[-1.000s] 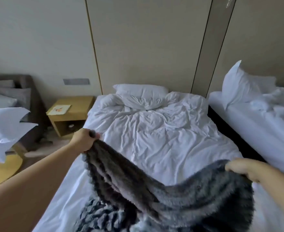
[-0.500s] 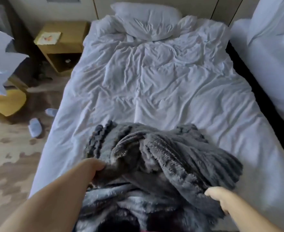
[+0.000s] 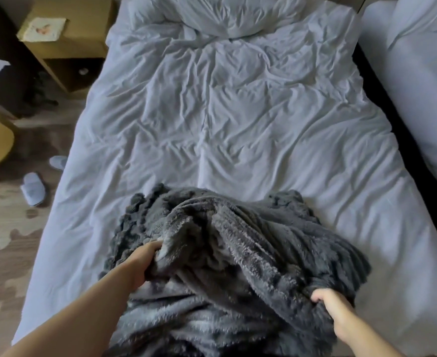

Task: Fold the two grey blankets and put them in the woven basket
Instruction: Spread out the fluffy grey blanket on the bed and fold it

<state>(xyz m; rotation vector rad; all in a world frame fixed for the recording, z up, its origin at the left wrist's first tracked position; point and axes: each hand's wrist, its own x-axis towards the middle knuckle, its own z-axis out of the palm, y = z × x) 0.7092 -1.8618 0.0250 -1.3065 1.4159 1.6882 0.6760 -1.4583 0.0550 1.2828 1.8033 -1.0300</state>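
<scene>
Grey blanket (image 3: 251, 256): bunched at the near end of the white bed (image 3: 238, 112), my left hand (image 3: 142, 264) clenched on a fold at its left, my right hand (image 3: 333, 307) pinching its right edge. Chunkier grey blanket (image 3: 137, 215) lies under it. Slippers (image 3: 33, 188), wooden nightstand (image 3: 68, 47) left of the bed; second bed (image 3: 418, 73) right.
</scene>
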